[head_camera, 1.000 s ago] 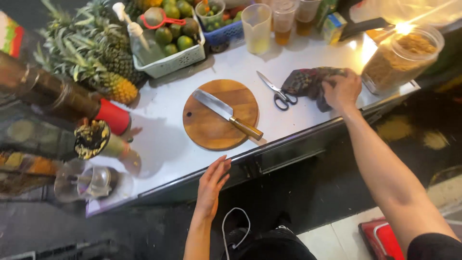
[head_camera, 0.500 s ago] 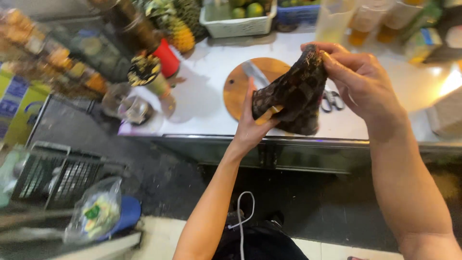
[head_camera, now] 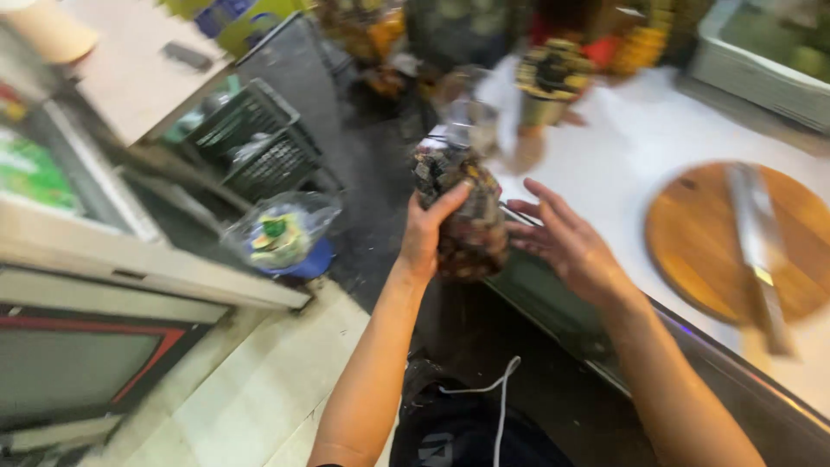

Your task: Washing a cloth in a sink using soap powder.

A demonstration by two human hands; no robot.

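Note:
My left hand (head_camera: 426,232) grips a clear plastic bag of dark brown and yellowish scraps (head_camera: 462,212), holding it up in front of the white counter's (head_camera: 640,138) near edge. Beside the bag, my right hand (head_camera: 564,245) is spread open with its fingers pointing at the bag; whether they touch it I cannot tell. A round wooden cutting board (head_camera: 692,233) lies on the counter to the right, and a large knife (head_camera: 756,251) rests across it.
A clear bag with green and yellow contents (head_camera: 281,232) sits over a blue bin on the floor at left. A dark wire crate (head_camera: 259,147) stands behind it. Blurred cups and fruit (head_camera: 553,73) crowd the counter's back, beside a white tub (head_camera: 752,69).
The view has swung left toward the floor. My right hand has let go of the bag and opened; my left hand now holds it alone, further left of the cutting board.

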